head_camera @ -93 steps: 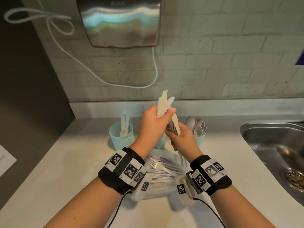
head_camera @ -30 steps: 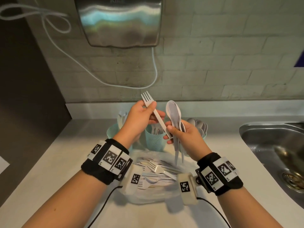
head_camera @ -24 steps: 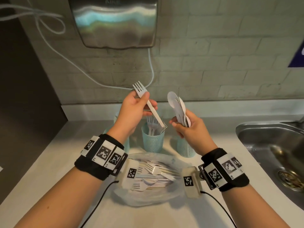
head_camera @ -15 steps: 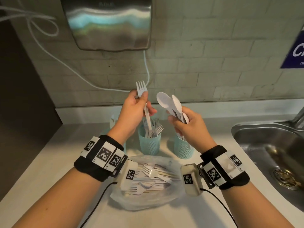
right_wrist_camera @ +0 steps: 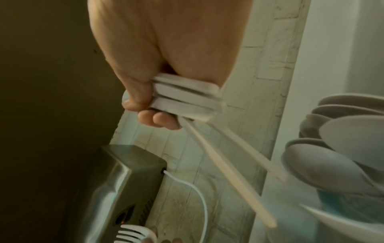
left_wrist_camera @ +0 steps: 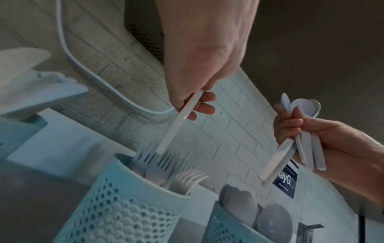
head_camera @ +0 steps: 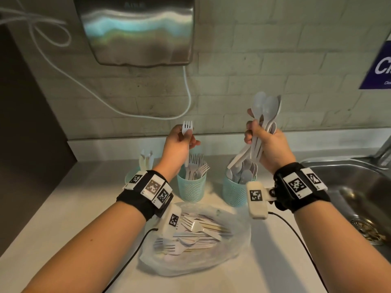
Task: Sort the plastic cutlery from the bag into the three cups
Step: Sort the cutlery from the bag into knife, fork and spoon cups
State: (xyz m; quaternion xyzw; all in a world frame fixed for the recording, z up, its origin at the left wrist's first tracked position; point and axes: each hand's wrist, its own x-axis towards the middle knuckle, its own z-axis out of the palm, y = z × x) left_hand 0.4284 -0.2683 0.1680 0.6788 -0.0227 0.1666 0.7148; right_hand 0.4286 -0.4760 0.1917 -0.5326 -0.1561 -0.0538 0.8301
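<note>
The left hand [head_camera: 179,144] pinches a fork [head_camera: 187,142] handle-down over the fork cup [head_camera: 191,188]; the right hand [head_camera: 268,148] grips splayed spoons [head_camera: 265,111] above the spoon cup [head_camera: 233,192]. Splayed handles may catch the rim and spill onto the counter [head_camera: 63,208].

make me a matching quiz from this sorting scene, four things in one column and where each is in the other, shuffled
Things:
1. single fork
2. spoon bunch
3. knives
4. unsorted cutlery

Places:
A. in the bag on the counter
B. in the left hand, over the middle cup
C. in the left cup
D. in the right hand, above the right cup

Pairs: 1-B, 2-D, 3-C, 4-A
</note>
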